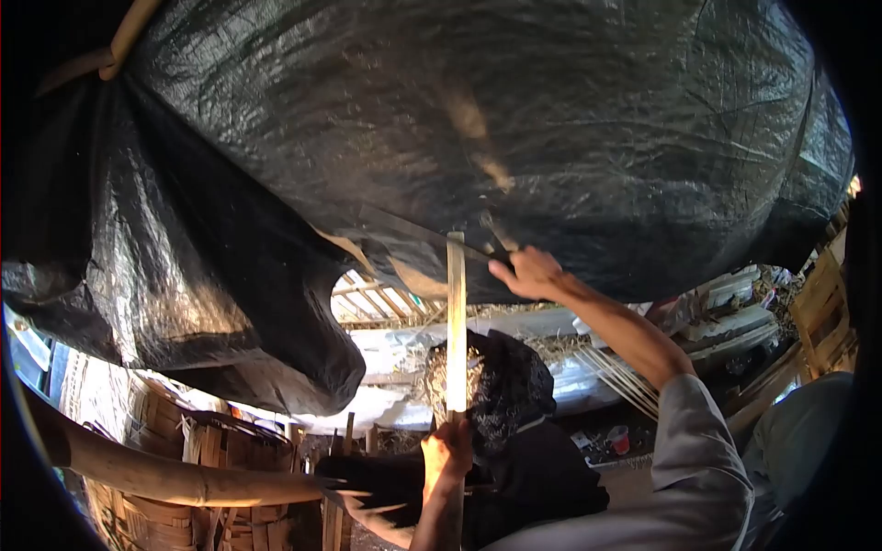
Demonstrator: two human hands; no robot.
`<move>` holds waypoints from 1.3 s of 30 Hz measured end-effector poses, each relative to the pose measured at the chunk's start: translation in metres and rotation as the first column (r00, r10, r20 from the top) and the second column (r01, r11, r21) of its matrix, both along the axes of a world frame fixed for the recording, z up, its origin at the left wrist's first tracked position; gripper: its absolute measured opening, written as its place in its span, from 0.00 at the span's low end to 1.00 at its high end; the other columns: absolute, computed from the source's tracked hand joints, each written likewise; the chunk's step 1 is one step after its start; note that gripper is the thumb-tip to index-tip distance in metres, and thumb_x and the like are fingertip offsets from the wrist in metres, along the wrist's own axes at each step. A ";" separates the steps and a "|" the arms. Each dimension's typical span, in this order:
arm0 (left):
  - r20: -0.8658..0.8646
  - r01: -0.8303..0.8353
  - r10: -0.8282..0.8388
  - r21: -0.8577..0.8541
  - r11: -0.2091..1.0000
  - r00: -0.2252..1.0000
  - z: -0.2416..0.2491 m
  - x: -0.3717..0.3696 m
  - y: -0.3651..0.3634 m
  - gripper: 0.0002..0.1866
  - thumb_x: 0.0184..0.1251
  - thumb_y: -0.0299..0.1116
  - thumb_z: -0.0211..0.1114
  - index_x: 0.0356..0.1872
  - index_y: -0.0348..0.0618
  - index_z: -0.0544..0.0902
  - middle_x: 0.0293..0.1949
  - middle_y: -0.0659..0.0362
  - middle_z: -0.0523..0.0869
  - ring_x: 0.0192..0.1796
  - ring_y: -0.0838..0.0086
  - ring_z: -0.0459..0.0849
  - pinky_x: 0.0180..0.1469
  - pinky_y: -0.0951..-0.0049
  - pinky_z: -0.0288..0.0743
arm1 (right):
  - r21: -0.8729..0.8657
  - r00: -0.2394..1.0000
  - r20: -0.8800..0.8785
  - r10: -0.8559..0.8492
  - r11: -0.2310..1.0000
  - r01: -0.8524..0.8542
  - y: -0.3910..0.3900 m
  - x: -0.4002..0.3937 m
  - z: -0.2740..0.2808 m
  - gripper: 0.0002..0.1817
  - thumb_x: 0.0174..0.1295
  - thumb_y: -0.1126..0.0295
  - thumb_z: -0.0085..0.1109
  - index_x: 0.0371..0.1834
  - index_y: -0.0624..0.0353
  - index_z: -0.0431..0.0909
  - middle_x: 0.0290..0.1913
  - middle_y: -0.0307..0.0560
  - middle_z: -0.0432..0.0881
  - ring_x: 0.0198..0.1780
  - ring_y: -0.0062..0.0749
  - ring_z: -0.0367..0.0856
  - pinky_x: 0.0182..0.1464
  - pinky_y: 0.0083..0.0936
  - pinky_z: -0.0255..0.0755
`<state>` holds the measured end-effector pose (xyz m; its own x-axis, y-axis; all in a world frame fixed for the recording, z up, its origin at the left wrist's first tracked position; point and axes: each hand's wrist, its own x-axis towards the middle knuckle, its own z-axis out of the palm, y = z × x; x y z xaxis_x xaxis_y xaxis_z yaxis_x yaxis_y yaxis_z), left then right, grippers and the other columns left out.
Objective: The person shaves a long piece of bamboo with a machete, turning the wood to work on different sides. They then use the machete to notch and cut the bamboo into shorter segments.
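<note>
My left hand [446, 452] is low in the middle, closed around the lower part of a pale bamboo strip [457, 321] that stands upright. My right hand [524, 273], on a grey-sleeved arm coming from the lower right, grips the handle of a dark knife [413, 230]. The blade runs left from that hand and meets the top end of the strip. A black plastic tarp [478, 119] hangs close overhead and fills the upper part of the view.
A person in dark clothes and a patterned head cloth [505, 395] is just behind the strip. Woven bamboo baskets [216, 464] and a thick bamboo pole [138, 473] are at the lower left. Thin bamboo slivers [625, 376] and a red cup [620, 439] lie to the right.
</note>
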<state>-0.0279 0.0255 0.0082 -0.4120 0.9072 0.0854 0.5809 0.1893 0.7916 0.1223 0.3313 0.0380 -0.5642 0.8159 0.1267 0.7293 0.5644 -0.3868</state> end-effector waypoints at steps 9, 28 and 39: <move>0.013 0.009 -0.009 0.000 1.000 1.000 -0.003 0.002 -0.008 0.11 0.61 0.33 0.62 0.25 0.35 0.79 0.18 0.45 0.79 0.22 0.54 0.81 0.23 0.66 0.71 | -0.351 0.933 -0.006 -0.360 0.874 0.335 -0.003 0.022 -0.032 0.43 0.59 0.32 0.37 0.30 0.70 0.80 0.30 0.67 0.80 0.38 0.57 0.82 0.43 0.46 0.75; 0.491 0.064 0.030 -0.174 0.983 0.871 0.004 -0.026 -0.054 0.16 0.63 0.39 0.64 0.36 0.32 0.78 0.25 0.55 0.85 0.28 0.79 0.83 0.30 0.77 0.77 | -0.673 0.915 0.273 -0.297 0.621 0.402 -0.271 0.172 -0.275 0.43 0.62 0.34 0.34 0.26 0.70 0.79 0.29 0.66 0.80 0.38 0.62 0.78 0.42 0.45 0.70; 0.312 0.019 0.080 -0.303 0.953 0.947 0.012 -0.056 -0.121 0.11 0.58 0.31 0.67 0.36 0.34 0.78 0.26 0.54 0.86 0.30 0.76 0.85 0.36 0.76 0.79 | -0.658 0.973 0.203 0.108 0.751 0.054 -0.310 0.217 -0.317 0.30 0.63 0.46 0.46 0.34 0.68 0.78 0.29 0.57 0.81 0.33 0.52 0.80 0.37 0.45 0.68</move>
